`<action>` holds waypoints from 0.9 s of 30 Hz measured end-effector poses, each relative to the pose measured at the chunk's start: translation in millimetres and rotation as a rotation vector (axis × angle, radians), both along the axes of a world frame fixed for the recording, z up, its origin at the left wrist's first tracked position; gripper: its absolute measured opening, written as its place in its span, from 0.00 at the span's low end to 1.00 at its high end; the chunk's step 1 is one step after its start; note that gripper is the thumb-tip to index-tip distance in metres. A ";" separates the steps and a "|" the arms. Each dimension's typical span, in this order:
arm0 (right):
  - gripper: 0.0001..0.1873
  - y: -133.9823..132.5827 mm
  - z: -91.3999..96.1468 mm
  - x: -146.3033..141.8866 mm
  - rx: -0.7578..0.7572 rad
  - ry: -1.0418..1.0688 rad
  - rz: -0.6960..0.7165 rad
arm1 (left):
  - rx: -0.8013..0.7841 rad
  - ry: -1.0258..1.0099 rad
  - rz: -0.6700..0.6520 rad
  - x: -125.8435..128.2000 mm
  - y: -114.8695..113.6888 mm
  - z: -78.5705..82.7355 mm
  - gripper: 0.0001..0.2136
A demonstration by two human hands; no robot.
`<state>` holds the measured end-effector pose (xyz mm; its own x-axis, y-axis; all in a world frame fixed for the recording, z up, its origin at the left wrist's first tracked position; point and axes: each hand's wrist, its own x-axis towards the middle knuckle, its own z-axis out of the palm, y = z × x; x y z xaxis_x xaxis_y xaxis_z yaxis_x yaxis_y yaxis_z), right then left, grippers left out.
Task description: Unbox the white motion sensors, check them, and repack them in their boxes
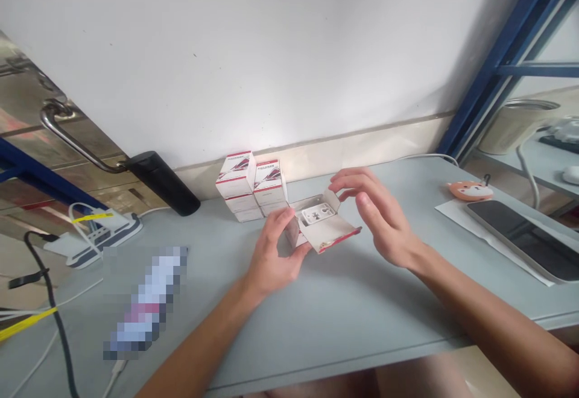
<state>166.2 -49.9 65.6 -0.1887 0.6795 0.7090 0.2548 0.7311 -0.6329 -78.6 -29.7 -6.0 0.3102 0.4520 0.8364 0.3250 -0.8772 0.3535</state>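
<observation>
A small white and red cardboard box (335,233) lies with its flaps folded out in the middle of the desk. Inside it sits a white plastic piece (318,213) with holes in its face; I cannot tell its kind. My left hand (275,253) grips the box's left side between thumb and fingers. At the right side flap is my right hand (377,217), its fingers spread and holding nothing; whether a fingertip touches the flap is unclear. Just behind the left hand stand several stacked boxes (235,187) of the same white and red kind.
A black cylinder (165,184) leans near the wall at the left, by a power strip (108,241) with cables. A blurred-out device (149,301) lies front left. On the right are a phone (529,235) on white paper and an orange-and-white case (470,190).
</observation>
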 end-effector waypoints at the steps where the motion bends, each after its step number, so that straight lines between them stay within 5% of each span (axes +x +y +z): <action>1: 0.15 0.2 -0.4 -0.1 -0.021 -0.006 0.034 | -0.013 0.015 -0.005 0.2 -1.5 3.2 0.42; 8: 0.21 1.1 -5.7 -0.5 -0.098 -0.080 0.158 | -0.019 0.067 -0.011 2.8 -9.4 25.4 0.29; 13: 0.29 2.3 -8.1 2.7 -0.148 -0.263 0.251 | -0.071 0.026 -0.082 1.8 -7.3 21.9 0.29; 19: 0.47 4.2 -1.8 2.9 -0.193 -0.243 0.454 | -0.155 -0.008 -0.103 1.5 -7.5 16.1 0.27; 24: 0.33 -2.1 0.1 -2.0 -0.296 -0.147 0.306 | -0.084 0.015 -0.083 3.6 -10.0 15.8 0.27; 27: 0.34 -4.4 -5.5 -6.4 -0.361 -0.054 0.271 | -0.044 0.036 -0.057 6.1 -12.0 14.2 0.27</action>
